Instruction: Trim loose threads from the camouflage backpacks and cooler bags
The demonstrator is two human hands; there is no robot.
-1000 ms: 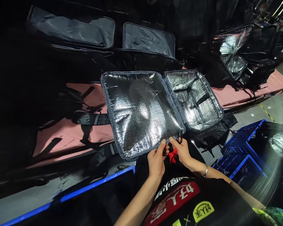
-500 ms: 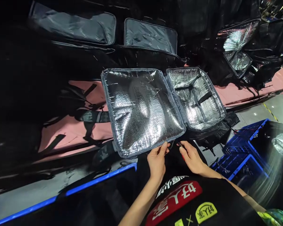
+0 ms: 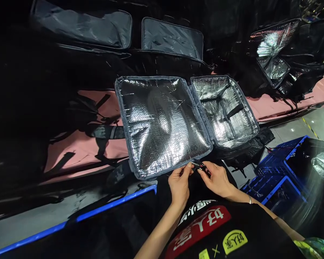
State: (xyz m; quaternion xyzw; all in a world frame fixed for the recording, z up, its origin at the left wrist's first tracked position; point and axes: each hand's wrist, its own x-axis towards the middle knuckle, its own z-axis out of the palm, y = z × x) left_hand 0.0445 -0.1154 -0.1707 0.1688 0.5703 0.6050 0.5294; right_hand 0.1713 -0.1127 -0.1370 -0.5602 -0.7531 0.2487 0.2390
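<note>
The bag (image 3: 164, 122) is spread open over the pink bench (image 3: 62, 144), its edge (image 3: 159, 174) pinched by the left grip (image 3: 180, 185), while a small dark thing (image 3: 201, 166) is held by the right grip (image 3: 218, 181). It seems light, soft and slick inside, so the edge is best held. A blue crate (image 3: 275, 155) is seen by the floor (image 3: 286, 130).

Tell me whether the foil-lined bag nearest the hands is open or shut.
Open: its lid lies spread beside the exposed compartment.

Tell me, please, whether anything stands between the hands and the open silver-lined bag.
Nothing visible blocks the left hand, which pinches the bag's near edge. Between the right hand and that edge is only the small dark tool it holds.
</note>
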